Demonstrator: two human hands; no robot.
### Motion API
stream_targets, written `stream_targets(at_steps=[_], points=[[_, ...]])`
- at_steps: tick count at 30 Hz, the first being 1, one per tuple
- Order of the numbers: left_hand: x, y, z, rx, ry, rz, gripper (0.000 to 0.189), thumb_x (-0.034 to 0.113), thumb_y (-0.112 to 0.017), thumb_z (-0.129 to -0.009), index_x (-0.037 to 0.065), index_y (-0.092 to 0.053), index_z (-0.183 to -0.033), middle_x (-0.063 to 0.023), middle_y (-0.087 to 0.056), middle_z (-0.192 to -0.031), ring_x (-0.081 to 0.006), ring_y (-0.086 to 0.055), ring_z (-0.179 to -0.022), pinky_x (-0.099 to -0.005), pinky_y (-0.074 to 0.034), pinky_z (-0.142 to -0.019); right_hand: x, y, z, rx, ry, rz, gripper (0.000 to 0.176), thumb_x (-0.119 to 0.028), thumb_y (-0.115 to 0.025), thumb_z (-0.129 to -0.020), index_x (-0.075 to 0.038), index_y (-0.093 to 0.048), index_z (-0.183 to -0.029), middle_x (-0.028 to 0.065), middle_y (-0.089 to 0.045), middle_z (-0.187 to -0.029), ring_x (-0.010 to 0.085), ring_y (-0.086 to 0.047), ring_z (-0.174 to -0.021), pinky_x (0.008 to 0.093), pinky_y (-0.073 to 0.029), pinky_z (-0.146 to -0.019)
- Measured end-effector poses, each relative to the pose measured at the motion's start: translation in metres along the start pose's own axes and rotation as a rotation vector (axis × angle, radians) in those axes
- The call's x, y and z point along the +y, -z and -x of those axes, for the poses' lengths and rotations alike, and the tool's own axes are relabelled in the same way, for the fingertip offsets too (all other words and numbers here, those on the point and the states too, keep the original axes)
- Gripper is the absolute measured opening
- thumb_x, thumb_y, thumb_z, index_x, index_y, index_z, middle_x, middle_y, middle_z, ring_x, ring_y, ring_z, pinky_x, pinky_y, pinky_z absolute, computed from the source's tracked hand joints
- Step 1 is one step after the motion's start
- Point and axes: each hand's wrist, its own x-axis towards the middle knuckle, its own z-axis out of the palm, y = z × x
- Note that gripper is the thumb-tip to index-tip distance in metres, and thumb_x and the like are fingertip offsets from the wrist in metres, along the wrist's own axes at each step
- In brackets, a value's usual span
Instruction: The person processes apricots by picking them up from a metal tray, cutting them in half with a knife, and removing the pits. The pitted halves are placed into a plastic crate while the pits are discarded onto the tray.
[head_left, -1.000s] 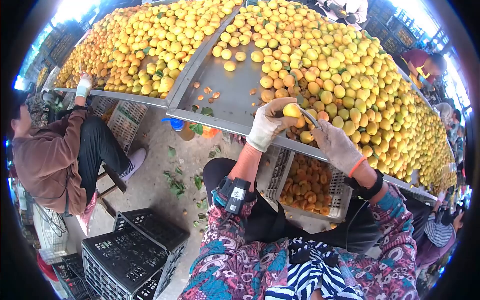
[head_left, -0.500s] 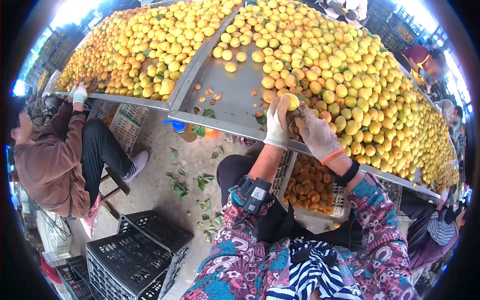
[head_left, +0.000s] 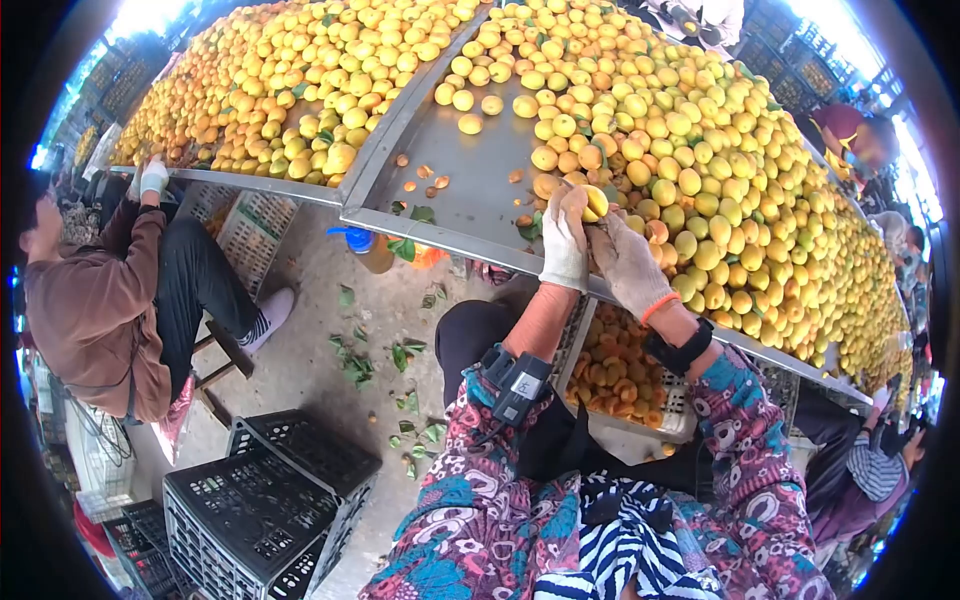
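My left hand (head_left: pixel 565 243), in a pale work glove, grips a yellow apricot (head_left: pixel 596 204) above the near edge of the metal sorting table (head_left: pixel 452 190). Close beside it, my gloved right hand (head_left: pixel 632 262) has its fingers closed at the fruit's lower right side. What those fingers hold, if anything, is hidden. A heap of apricots (head_left: pixel 700 180) spreads behind and to the right of both hands. A few apricot pieces (head_left: pixel 428 172) lie on the bare metal to the left. Below the table edge, a crate (head_left: pixel 676 408) holds halved apricots (head_left: pixel 617 365).
A co-worker in a brown top (head_left: pixel 95 300) sits at the left, with gloved hands at the table edge. Black plastic crates (head_left: pixel 255 510) stand at lower left. A blue-topped container (head_left: pixel 365 247) is under the table. Leaves (head_left: pixel 357 368) litter the floor. Other people are at the right.
The apricot in my left hand has turned, and a darker line now shows across it. My right hand has closed in against the fruit. The view has shifted slightly.
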Motion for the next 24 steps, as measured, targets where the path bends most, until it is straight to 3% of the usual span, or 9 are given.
stream_targets(at_steps=[2, 6, 8, 11, 14, 17, 18, 20, 24], points=[[0.002, 0.003, -0.001, -0.069, 0.012, 0.028, 0.038, 0.031, -0.048, -0.091, -0.006, -0.054, -0.097, -0.0131, -0.06, -0.086, -0.0224, -0.062, -0.078, -0.0334, -0.051, -0.074, 0.007, -0.004, 0.0, -0.023, -0.075, -0.187, 0.028, -0.016, -0.047, -0.097, 0.001, -0.05, -0.12, 0.0032, -0.058, -0.095, 0.0134, -0.058, -0.075, 0.0259, -0.048, -0.065], [0.003, -0.005, 0.004, -0.007, 0.228, 0.379, 0.044, 0.036, -0.041, -0.09, -0.005, -0.052, -0.101, -0.0178, -0.063, -0.089, -0.0271, -0.065, -0.08, -0.0367, -0.053, -0.076, 0.01, -0.006, -0.005, -0.061, -0.22, -0.503, 0.031, -0.023, -0.053, -0.096, 0.0, -0.054, -0.117, 0.0016, -0.055, -0.091, 0.0122, -0.052, -0.083, 0.026, -0.044, -0.076], [0.006, -0.004, 0.006, -0.006, 0.21, 0.36, 0.045, 0.038, -0.04, -0.088, -0.003, -0.051, -0.103, -0.0171, -0.064, -0.087, -0.0296, -0.064, -0.08, -0.0383, -0.053, -0.077, -0.004, -0.001, -0.004, -0.112, -0.334, -0.683, 0.03, -0.023, -0.054, -0.096, -0.001, -0.056, -0.116, -0.002, -0.051, -0.092, 0.0084, -0.048, -0.082, 0.0227, -0.043, -0.073], [0.008, -0.002, 0.003, 0.05, 0.348, 0.459, 0.045, 0.039, -0.042, -0.089, -0.001, -0.051, -0.106, -0.016, -0.063, -0.088, -0.0286, -0.064, -0.079, -0.0374, -0.053, -0.077, -0.006, 0.003, -0.005, -0.12, -0.454, -0.864, 0.029, -0.022, -0.059, -0.093, -0.002, -0.056, -0.114, -0.0031, -0.052, -0.088, 0.0067, -0.047, -0.074, 0.0209, -0.042, -0.065], [0.026, -0.002, -0.001, 0.111, 0.502, 0.167, 0.044, 0.037, -0.037, -0.094, -0.004, -0.053, -0.097, -0.0188, -0.063, -0.086, -0.021, -0.065, -0.078, -0.0294, -0.053, -0.064, -0.026, 0.023, 0.0, 0.05, -0.311, -0.208, 0.032, -0.022, -0.064, -0.09, -0.001, -0.055, -0.112, 0.0005, -0.058, -0.082, 0.0075, -0.052, -0.069, 0.0233, -0.045, -0.062], [0.011, -0.004, 0.003, -0.108, 0.096, -0.251, 0.038, 0.033, -0.039, -0.095, -0.001, -0.055, -0.093, -0.0154, -0.058, -0.079, -0.0169, -0.058, -0.061, -0.0273, -0.046, -0.052, -0.037, 0.037, 0.001, 0.22, -0.146, -0.008, 0.039, -0.026, -0.07, -0.084, 0.0, -0.055, -0.109, 0.0066, -0.064, -0.08, 0.0108, -0.059, -0.068, 0.028, -0.049, -0.06], [0.005, -0.007, 0.005, -0.171, -0.033, -0.356, 0.035, 0.031, -0.04, -0.095, 0.0, -0.056, -0.093, -0.0135, -0.056, -0.076, -0.0155, -0.053, -0.053, -0.0269, -0.043, -0.047, -0.034, 0.038, 0.0, 0.212, -0.18, 0.007, 0.043, -0.03, -0.073, -0.08, 0.0, -0.056, -0.108, 0.0118, -0.067, -0.083, 0.0131, -0.064, -0.074, 0.0297, -0.05, -0.064], [-0.009, -0.013, 0.01, -0.193, -0.134, -0.332, 0.032, 0.031, -0.041, -0.095, 0.002, -0.054, -0.098, -0.0106, -0.054, -0.077, -0.0137, -0.051, -0.051, -0.0256, -0.041, -0.046, -0.024, 0.043, 0.004, 0.217, -0.162, 0.061, 0.044, -0.03, -0.073, -0.08, 0.0, -0.056, -0.107, 0.0111, -0.066, -0.082, 0.0141, -0.064, -0.073, 0.0304, -0.051, -0.065], [0.013, -0.028, 0.031, -0.282, 0.272, -0.113, 0.026, 0.026, -0.049, -0.093, 0.003, -0.051, -0.105, -0.0061, -0.051, -0.079, -0.0093, -0.049, -0.054, -0.0236, -0.039, -0.045, -0.004, 0.046, 0.024, 0.286, -0.211, -0.132, 0.036, -0.027, -0.068, -0.084, 0.0, -0.056, -0.104, 0.008, -0.064, -0.073, 0.014, -0.061, -0.062, 0.0285, -0.048, -0.056]])
